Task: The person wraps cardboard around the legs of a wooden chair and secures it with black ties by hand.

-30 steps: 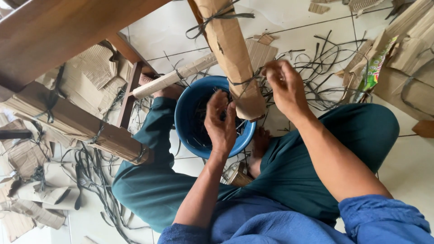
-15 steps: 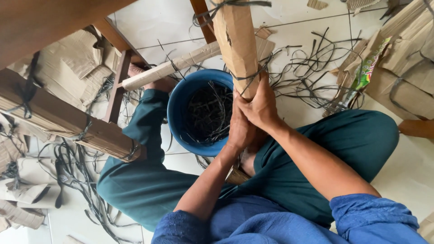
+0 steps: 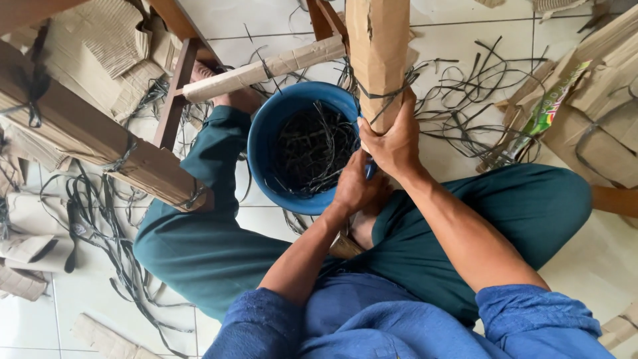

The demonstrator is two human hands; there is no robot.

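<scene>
In the head view, the right hand point(image 3: 397, 143) wraps its grip closed around the lower end of a cardboard-wrapped post point(image 3: 377, 56), fingers curled just below a dark strap point(image 3: 385, 93) tied around the cardboard. The post rises toward the top edge, standing just beside and partly over the rim of a blue bucket point(image 3: 266, 143). The left hand point(image 3: 355, 189) sits right beneath the right hand, touching it, its grip curled shut against the post's bottom end; what it pinches there is hidden. The bucket rests on the tiled floor point(image 3: 452, 30) between the person's crossed legs in teal trousers point(image 3: 199, 246) and holds a tangle of dark strap offcuts. A second cardboard-wrapped bar point(image 3: 266, 70) lies slanted behind the bucket. To the left, wooden furniture rails point(image 3: 100, 146) bound in cardboard and straps cross the view. Loose straps point(image 3: 478, 86) are scattered on the floor to the right, near a green packet point(image 3: 548, 110) and more cardboard point(image 3: 611, 100).
</scene>
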